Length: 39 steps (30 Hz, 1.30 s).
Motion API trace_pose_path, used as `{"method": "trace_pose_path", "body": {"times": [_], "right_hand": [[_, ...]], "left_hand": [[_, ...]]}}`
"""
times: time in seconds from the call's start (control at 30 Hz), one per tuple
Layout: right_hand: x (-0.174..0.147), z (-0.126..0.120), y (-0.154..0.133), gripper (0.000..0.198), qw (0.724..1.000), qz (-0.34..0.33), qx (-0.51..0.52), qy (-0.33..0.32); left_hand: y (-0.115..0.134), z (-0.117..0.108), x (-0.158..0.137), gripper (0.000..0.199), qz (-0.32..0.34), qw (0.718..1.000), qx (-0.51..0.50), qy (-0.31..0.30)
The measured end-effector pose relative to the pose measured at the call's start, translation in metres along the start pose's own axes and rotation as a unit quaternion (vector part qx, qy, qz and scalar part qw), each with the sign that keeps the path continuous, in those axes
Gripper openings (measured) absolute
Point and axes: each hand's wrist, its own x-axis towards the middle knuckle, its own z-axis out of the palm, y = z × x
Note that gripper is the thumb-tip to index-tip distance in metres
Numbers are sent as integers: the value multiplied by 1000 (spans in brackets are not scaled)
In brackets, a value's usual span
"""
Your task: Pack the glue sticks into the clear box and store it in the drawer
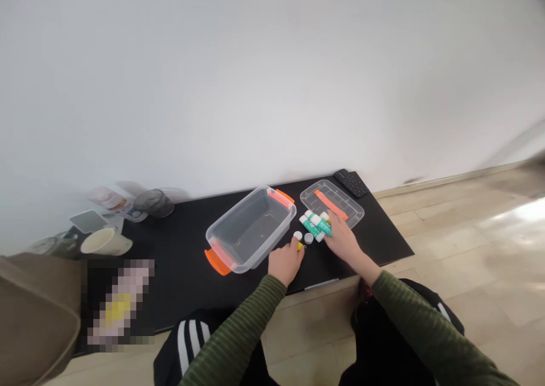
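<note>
My left hand [284,263] is closed around a small yellow tube with a white cap [298,239] on the black mat [179,261], just right of an empty clear plastic box with orange handles [251,227]. My right hand [344,239] lies flat on the mat with its fingers touching a row of green glue sticks with white caps [314,225]. A small grey cap [308,238] lies between the two hands. Behind the glue sticks is the box's clear lid [334,203] with an orange strip.
A black remote [350,183] lies at the mat's far right corner. At far left stand a beige cup [103,241], a dark glass [154,202] and a bottle [111,201]. Behind the mat is a white wall, around it a wooden floor [468,244].
</note>
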Motion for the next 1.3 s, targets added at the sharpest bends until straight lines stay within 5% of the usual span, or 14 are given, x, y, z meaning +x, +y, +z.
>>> {"method": "trace_pose_path", "body": {"times": [0.13,0.33,0.83,1.03,1.2,1.3], "right_hand": [[23,13,-7,68,999,42,-14,-28],[34,29,-22,66,999,34,-38,-17],[26,33,-7,73,998,53,-11,-33],[17,22,-9,55,1000,-4,19,15],[3,-7,-27,33,987,-132,60,63],[-12,-30,-39,23,982,-169,82,32]], "left_hand": [[8,9,9,37,30,995,91,22],[0,17,20,31,26,995,95,19],[-8,28,27,45,104,973,-151,136],[-17,19,32,41,119,968,-178,133],[-10,3,15,46,114,967,-172,151],[-2,-15,-8,27,137,955,-212,154]]}}
